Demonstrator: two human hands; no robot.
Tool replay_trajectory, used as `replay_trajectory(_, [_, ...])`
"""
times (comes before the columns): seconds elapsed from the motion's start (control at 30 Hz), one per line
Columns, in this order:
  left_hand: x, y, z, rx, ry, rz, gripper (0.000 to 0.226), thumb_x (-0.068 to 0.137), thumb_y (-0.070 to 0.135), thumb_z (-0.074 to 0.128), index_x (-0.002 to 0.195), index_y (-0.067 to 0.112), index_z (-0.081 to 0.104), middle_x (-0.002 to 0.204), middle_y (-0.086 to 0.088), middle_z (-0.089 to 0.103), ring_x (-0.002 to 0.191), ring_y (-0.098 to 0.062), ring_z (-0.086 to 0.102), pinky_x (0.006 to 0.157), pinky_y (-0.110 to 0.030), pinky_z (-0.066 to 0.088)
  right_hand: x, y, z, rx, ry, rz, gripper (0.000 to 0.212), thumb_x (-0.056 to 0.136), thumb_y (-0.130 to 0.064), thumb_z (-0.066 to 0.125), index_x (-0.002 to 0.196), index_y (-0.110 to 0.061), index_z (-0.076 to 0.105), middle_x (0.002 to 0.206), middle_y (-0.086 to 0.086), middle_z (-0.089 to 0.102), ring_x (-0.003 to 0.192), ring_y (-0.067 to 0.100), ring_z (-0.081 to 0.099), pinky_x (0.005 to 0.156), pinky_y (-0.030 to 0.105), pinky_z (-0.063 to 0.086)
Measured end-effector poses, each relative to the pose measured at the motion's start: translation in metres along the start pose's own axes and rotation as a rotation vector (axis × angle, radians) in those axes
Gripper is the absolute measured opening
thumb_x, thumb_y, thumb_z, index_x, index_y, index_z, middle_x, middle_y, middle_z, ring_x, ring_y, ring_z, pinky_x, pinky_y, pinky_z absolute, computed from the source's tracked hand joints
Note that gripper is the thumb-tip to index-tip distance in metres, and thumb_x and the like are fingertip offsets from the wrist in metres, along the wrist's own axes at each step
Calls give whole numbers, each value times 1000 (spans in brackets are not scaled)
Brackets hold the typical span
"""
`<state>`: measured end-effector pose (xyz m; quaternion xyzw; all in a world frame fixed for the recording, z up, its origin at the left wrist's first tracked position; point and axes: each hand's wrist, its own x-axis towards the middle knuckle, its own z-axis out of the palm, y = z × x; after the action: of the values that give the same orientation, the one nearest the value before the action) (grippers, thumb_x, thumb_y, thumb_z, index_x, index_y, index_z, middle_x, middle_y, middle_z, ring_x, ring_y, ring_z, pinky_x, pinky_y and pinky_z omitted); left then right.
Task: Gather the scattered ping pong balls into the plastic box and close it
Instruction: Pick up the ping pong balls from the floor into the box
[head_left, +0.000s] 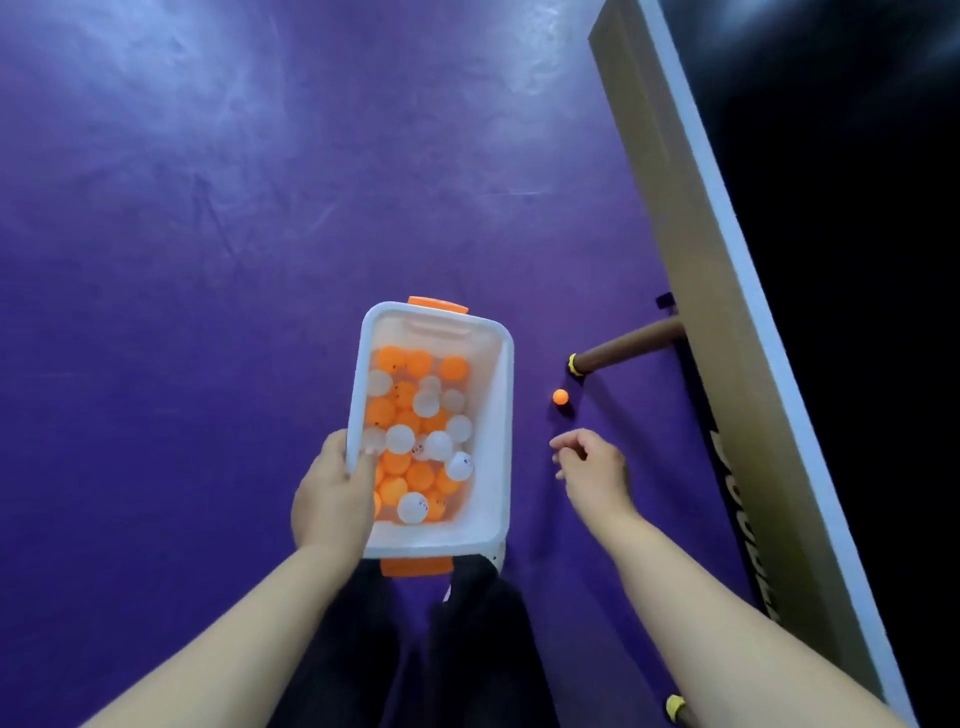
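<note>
While left hand (332, 499) grips box (497, 415), table lettering (748, 525) (pale) illegible.

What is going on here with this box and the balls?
A person is collecting ping pong balls. The left hand grips the rim of the plastic box, which holds many orange and white balls. The right hand, empty, reaches toward one orange ball on the purple floor beside a table leg. The box has no lid on.

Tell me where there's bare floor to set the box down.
The purple floor left of and beyond the plastic box is bare. Right of it is crowded: the right hand, a loose orange ball and the table leg, beside the table.
</note>
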<state>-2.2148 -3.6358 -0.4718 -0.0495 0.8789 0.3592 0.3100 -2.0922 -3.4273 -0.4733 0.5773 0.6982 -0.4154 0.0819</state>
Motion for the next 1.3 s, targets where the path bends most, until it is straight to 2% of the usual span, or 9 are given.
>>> replay_trajectory(0.27, [136,-46,125,-85,64,3,13,94,37,44,96,27,52,77,5,58,76,-23,53,59,-33,36,201,89,98,114,66,217,22,89,-1,43,92,-12,62,84,5,61,65,13,56,55,25,48])
replay_trajectory(0.43, [210,-71,191,-174,64,37,12,92,35,49,92,25,55,76,4,60,73,-22,54,59,-34,39,312,155,134,-65,102,262,20,84,-6,45,89,-20,58,96,11,66,79,26,63,77,42,57])
replay_trajectory(0.53, [248,-80,219,-185,51,93,10,92,35,50,91,26,55,76,5,61,74,-24,55,64,-39,43,364,182,151,-224,102,254,28,84,-7,46,108,-16,59,112,15,62,84,29,57,75,36,50])
replay_trajectory(0.67, [287,-92,247,-181,35,160,11,91,38,51,90,28,56,76,4,63,75,-21,58,68,-42,48,414,195,177,-423,114,214,48,89,-8,46,137,-16,42,135,17,41,111,36,51,84,33,42])
replay_trajectory(0.8, [311,-102,262,-173,22,205,11,90,38,52,92,29,58,75,5,64,75,-20,59,67,-41,50,444,203,199,-458,64,267,58,92,-9,48,145,-25,31,157,8,5,130,37,36,103,36,34])
replay_trajectory(0.9, [316,-107,266,-160,4,188,10,91,37,52,92,29,57,73,5,62,73,-19,58,65,-40,48,449,209,202,-401,117,276,46,89,-1,45,132,-17,48,144,11,21,103,36,51,96,36,44])
replay_trajectory(1.0, [309,-106,258,-146,-5,153,13,91,39,51,93,28,57,74,4,62,73,-21,58,65,-41,49,429,198,205,-292,196,233,39,90,0,41,123,-17,53,126,14,33,80,30,50,87,36,48])
replay_trajectory(1.2, [269,-81,216,-179,0,69,15,91,40,51,93,26,58,75,1,62,74,-24,57,66,-40,48,345,114,206,229,478,-57,34,89,-16,58,122,-22,54,107,-1,42,87,19,52,74,28,44])
replay_trajectory(1.3, [244,-63,187,-175,6,44,16,91,40,50,93,26,57,75,1,61,74,-24,56,66,-40,47,292,64,193,407,513,-192,21,85,-32,60,105,-24,57,102,-1,57,86,13,54,70,11,42])
